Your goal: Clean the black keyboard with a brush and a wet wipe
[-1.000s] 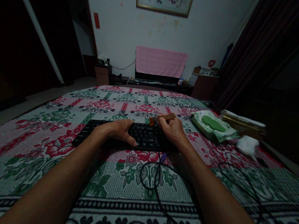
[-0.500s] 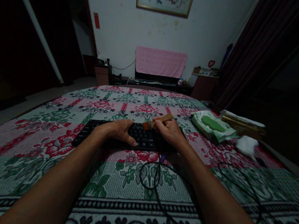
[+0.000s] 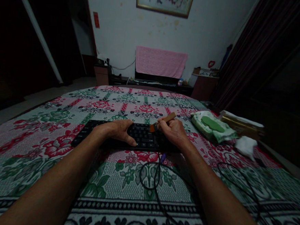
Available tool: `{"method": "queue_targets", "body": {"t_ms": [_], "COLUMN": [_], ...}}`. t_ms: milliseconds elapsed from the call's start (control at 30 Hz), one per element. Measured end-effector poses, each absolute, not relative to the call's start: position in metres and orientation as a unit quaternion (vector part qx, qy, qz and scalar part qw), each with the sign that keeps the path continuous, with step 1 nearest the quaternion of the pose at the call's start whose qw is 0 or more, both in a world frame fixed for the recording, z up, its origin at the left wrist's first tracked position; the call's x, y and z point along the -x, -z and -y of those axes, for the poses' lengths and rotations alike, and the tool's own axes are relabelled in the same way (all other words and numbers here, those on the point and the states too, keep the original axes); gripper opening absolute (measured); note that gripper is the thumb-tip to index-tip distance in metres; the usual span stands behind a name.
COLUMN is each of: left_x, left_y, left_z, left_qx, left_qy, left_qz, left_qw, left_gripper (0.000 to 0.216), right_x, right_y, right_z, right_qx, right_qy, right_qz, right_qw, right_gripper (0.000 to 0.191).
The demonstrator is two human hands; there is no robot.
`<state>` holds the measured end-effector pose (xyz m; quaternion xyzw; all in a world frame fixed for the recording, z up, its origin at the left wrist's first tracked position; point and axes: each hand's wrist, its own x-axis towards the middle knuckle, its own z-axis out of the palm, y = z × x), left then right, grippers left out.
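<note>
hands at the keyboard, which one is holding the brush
The right hand: it grips the wooden-handled flat brush, whereas the left hand rests with thumb spread on the black computer keyboard.

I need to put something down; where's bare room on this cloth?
Bare cloth: left of the keyboard, and beyond it toward the pink towel. Crowded: right, with wipes pack, box and white wad; near side, looped cable.

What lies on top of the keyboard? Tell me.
The left hand lies spread on the keyboard; the right hand holds a brush over its right half. Some keys show between the hands; those under the hands are covered.
</note>
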<state>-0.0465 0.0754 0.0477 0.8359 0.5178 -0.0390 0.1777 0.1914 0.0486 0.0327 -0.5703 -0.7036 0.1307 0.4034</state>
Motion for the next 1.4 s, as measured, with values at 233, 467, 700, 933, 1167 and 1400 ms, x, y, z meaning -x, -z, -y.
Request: {"method": "queue_targets", "body": {"t_ms": [233, 467, 700, 933, 1167, 1400], "left_x": [0.053, 0.050, 0.049, 0.031, 0.010, 0.004], "left_y": [-0.051, -0.048, -0.048, -0.049, -0.055, -0.056], "left_z": [-0.077, -0.082, -0.083, -0.076, -0.059, -0.053], "left_qx": [-0.826, -0.839, -0.842, -0.849, -0.850, -0.850], "left_qy": [0.011, 0.005, -0.027, -0.185, -0.236, -0.286], "left_qz": [-0.535, -0.522, -0.519, -0.457, -0.381, -0.377], "left_qw": [0.177, 0.153, 0.142, 0.189, 0.275, 0.232], "left_gripper": [0.087, 0.068, 0.050, 0.037, 0.033, 0.025], "right_x": [-0.191, -0.192, -0.195, -0.188, -0.173, -0.171], "right_y": [-0.044, -0.059, -0.054, -0.057, -0.055, -0.051], "right_z": [-0.042, -0.037, -0.042, -0.037, -0.034, -0.034], "right_qx": [0.603, 0.591, 0.592, 0.546, 0.437, 0.428], "right_qy": [-0.146, -0.199, -0.217, -0.262, -0.299, -0.315], "right_qz": [0.700, 0.726, 0.714, 0.718, 0.740, 0.720], "right_qw": [0.355, 0.291, 0.305, 0.344, 0.414, 0.446], "right_gripper": [0.032, 0.025, 0.024, 0.025, 0.024, 0.032]}}
